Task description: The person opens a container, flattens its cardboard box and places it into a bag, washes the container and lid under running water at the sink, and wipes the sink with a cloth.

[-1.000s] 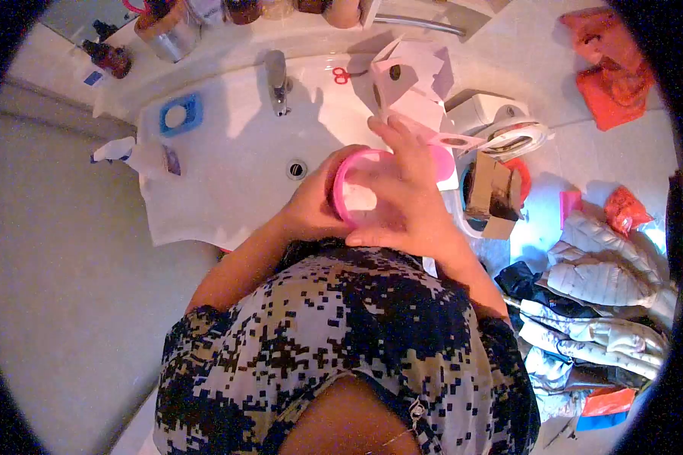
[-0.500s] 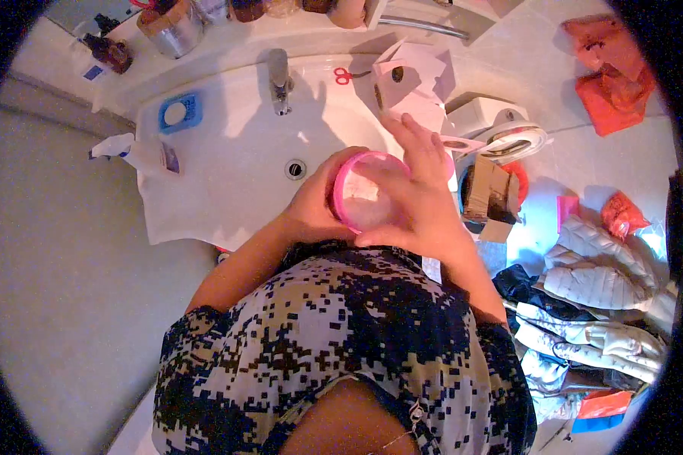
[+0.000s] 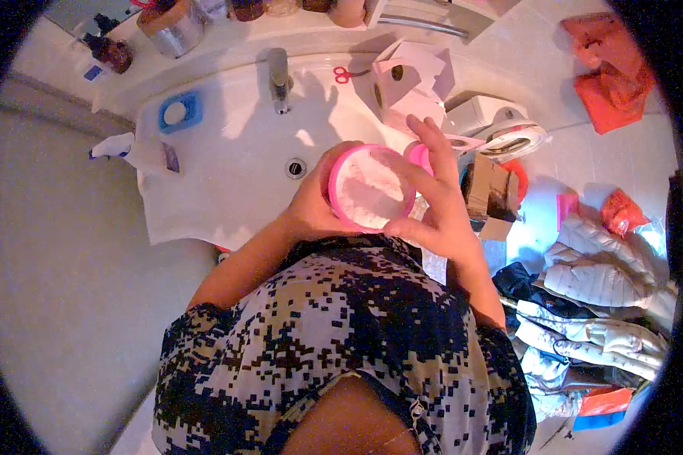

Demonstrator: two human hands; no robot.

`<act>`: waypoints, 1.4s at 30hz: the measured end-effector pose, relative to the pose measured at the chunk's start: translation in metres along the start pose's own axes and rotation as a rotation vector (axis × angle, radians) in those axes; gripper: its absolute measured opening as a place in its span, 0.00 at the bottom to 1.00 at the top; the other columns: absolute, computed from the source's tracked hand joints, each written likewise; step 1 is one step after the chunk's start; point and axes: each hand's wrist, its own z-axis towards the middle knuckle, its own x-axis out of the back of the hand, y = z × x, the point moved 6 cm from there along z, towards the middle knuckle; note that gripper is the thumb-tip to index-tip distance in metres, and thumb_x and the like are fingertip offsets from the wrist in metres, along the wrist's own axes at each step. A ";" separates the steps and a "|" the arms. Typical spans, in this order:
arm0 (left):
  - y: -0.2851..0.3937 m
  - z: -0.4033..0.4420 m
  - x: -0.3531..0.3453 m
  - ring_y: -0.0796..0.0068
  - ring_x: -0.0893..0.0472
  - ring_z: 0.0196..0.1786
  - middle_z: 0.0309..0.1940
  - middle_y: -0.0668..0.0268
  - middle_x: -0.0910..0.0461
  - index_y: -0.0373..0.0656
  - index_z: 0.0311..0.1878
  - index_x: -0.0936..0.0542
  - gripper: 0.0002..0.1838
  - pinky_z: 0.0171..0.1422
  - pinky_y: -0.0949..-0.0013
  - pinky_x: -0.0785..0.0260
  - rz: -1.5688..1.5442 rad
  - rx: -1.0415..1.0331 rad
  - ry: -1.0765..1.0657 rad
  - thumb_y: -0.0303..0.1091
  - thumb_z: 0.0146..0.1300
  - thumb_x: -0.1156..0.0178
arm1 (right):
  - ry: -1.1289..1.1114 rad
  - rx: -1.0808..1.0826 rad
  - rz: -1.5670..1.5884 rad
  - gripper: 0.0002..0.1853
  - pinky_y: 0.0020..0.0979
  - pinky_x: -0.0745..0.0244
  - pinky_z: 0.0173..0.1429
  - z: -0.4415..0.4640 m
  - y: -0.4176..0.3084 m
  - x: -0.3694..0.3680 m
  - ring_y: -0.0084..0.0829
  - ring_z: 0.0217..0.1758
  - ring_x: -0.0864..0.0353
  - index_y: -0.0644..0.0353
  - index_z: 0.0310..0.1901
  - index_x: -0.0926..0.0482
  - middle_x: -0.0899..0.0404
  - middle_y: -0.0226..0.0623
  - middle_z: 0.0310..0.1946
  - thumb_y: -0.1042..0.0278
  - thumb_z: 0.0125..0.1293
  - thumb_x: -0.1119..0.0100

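Observation:
My left hand (image 3: 311, 205) is wrapped round the left side of a round pink-rimmed tub (image 3: 370, 189), held above the front of the sink. Its top is uncovered, showing whitish, powdery-looking contents. At the tub's right side is my right hand (image 3: 440, 197), fingers apart. Its thumb reaches the lower right rim and a finger hangs over the right edge; whether they touch the rim I cannot tell. Nothing shows in that hand. Partly hidden behind its fingers, a small bright pink object (image 3: 418, 155) sits near the sink's right edge.
The white sink (image 3: 228, 167) has a chrome faucet (image 3: 279, 80) and a drain (image 3: 295, 168). A blue soap dish (image 3: 193, 112) holds white soap. Red scissors (image 3: 343, 74) and a white box (image 3: 425, 72) lie at the back right. Clothes (image 3: 592, 280) are piled at the right.
My right hand has moved right, off the tub's top, uncovering more of its contents. The tub's opening now faces me more fully, and the pink object behind the hand shows more.

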 end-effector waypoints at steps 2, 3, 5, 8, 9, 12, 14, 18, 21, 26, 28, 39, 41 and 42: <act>-0.028 -0.015 -0.009 0.65 0.30 0.60 0.58 0.60 0.31 0.43 0.62 0.38 0.46 0.65 0.61 0.38 -0.507 0.226 -0.020 0.39 0.38 0.24 | -0.023 0.037 0.032 0.40 0.51 0.61 0.71 -0.001 -0.007 0.002 0.54 0.72 0.52 0.52 0.55 0.24 0.45 0.52 0.67 0.34 0.43 0.35; -0.036 -0.016 -0.012 0.65 0.31 0.61 0.59 0.60 0.33 0.43 0.64 0.40 0.50 0.66 0.61 0.40 -0.543 0.203 -0.025 0.39 0.35 0.22 | -0.038 0.073 0.115 0.40 0.51 0.61 0.71 -0.003 -0.011 0.005 0.53 0.72 0.52 0.53 0.55 0.24 0.45 0.53 0.67 0.33 0.44 0.36; -0.053 -0.018 -0.017 0.66 0.34 0.63 0.61 0.60 0.35 0.41 0.66 0.44 0.58 0.68 0.60 0.43 -0.616 0.159 -0.037 0.38 0.29 0.20 | -0.035 0.110 0.261 0.39 0.50 0.61 0.72 -0.005 -0.009 0.008 0.52 0.72 0.52 0.54 0.55 0.24 0.45 0.53 0.67 0.33 0.46 0.38; -0.019 0.004 -0.003 0.67 0.36 0.64 0.62 0.61 0.36 0.42 0.66 0.44 0.58 0.68 0.61 0.44 -0.274 -0.016 -0.014 0.37 0.28 0.20 | 0.014 0.069 0.511 0.34 0.49 0.60 0.71 -0.008 0.006 -0.003 0.49 0.72 0.52 0.57 0.55 0.25 0.45 0.51 0.67 0.37 0.55 0.44; -0.009 0.007 0.000 0.67 0.35 0.64 0.62 0.61 0.36 0.42 0.66 0.44 0.58 0.68 0.61 0.44 -0.191 -0.060 0.005 0.37 0.28 0.20 | 0.042 0.044 0.550 0.33 0.48 0.60 0.71 -0.008 0.010 -0.006 0.49 0.72 0.52 0.58 0.56 0.25 0.44 0.51 0.67 0.38 0.57 0.45; -0.001 0.015 0.000 0.67 0.35 0.64 0.61 0.61 0.36 0.42 0.65 0.43 0.57 0.68 0.62 0.43 -0.096 -0.156 0.040 0.36 0.29 0.20 | 0.119 -0.025 0.566 0.29 0.47 0.58 0.71 -0.009 0.019 -0.001 0.47 0.72 0.50 0.59 0.56 0.26 0.42 0.51 0.66 0.44 0.62 0.50; -0.015 0.020 0.001 0.67 0.34 0.63 0.60 0.61 0.35 0.41 0.65 0.42 0.56 0.68 0.63 0.43 -0.123 -0.134 0.070 0.35 0.29 0.20 | 0.155 -0.063 0.563 0.29 0.46 0.57 0.71 -0.012 0.026 0.001 0.47 0.71 0.49 0.60 0.56 0.26 0.42 0.51 0.66 0.44 0.62 0.49; 0.002 0.021 0.000 0.66 0.34 0.63 0.60 0.60 0.35 0.41 0.64 0.42 0.55 0.67 0.63 0.42 0.045 -0.088 0.090 0.36 0.30 0.20 | 0.136 -0.073 0.440 0.29 0.45 0.55 0.71 -0.018 0.023 0.000 0.47 0.71 0.47 0.62 0.54 0.26 0.41 0.51 0.65 0.48 0.59 0.44; -0.003 0.015 0.002 0.67 0.34 0.63 0.60 0.60 0.35 0.41 0.64 0.43 0.56 0.67 0.63 0.41 0.055 -0.033 0.094 0.35 0.30 0.20 | 0.104 -0.081 0.301 0.43 0.43 0.57 0.72 -0.022 0.028 -0.009 0.44 0.72 0.49 0.61 0.63 0.36 0.45 0.50 0.67 0.43 0.50 0.36; -0.014 0.011 0.003 0.67 0.35 0.64 0.61 0.60 0.36 0.41 0.64 0.43 0.55 0.67 0.63 0.42 -0.057 0.028 0.123 0.35 0.31 0.20 | 0.078 -0.139 0.312 0.63 0.39 0.57 0.73 -0.022 0.041 -0.029 0.41 0.72 0.49 0.64 0.69 0.55 0.48 0.50 0.68 0.49 0.36 0.22; -0.018 0.009 0.004 0.67 0.35 0.64 0.61 0.61 0.36 0.41 0.65 0.43 0.55 0.67 0.63 0.42 -0.080 0.023 0.130 0.34 0.31 0.21 | 0.116 -0.158 0.420 0.65 0.39 0.55 0.72 -0.018 0.045 -0.039 0.42 0.71 0.47 0.65 0.69 0.56 0.47 0.51 0.67 0.52 0.34 0.21; -0.051 0.001 -0.005 0.68 0.38 0.66 0.62 0.62 0.39 0.42 0.67 0.48 0.57 0.70 0.63 0.47 -0.425 0.151 0.038 0.34 0.33 0.23 | 0.157 -0.355 0.628 0.69 0.37 0.42 0.67 -0.007 0.055 -0.064 0.43 0.63 0.36 0.67 0.68 0.58 0.38 0.52 0.60 0.57 0.27 0.17; -0.058 0.007 -0.002 0.67 0.39 0.66 0.63 0.62 0.40 0.42 0.68 0.48 0.58 0.71 0.63 0.48 -0.369 0.175 -0.007 0.35 0.32 0.23 | 0.139 -0.363 0.550 0.65 0.38 0.40 0.66 -0.004 0.057 -0.065 0.40 0.63 0.36 0.64 0.69 0.58 0.38 0.49 0.60 0.62 0.32 0.20; -0.057 0.011 0.000 0.67 0.39 0.66 0.64 0.62 0.41 0.42 0.68 0.48 0.58 0.71 0.63 0.48 -0.363 0.163 -0.026 0.34 0.33 0.23 | 0.161 -0.335 0.506 0.65 0.38 0.40 0.66 -0.002 0.056 -0.065 0.40 0.63 0.35 0.64 0.69 0.58 0.38 0.49 0.60 0.63 0.32 0.20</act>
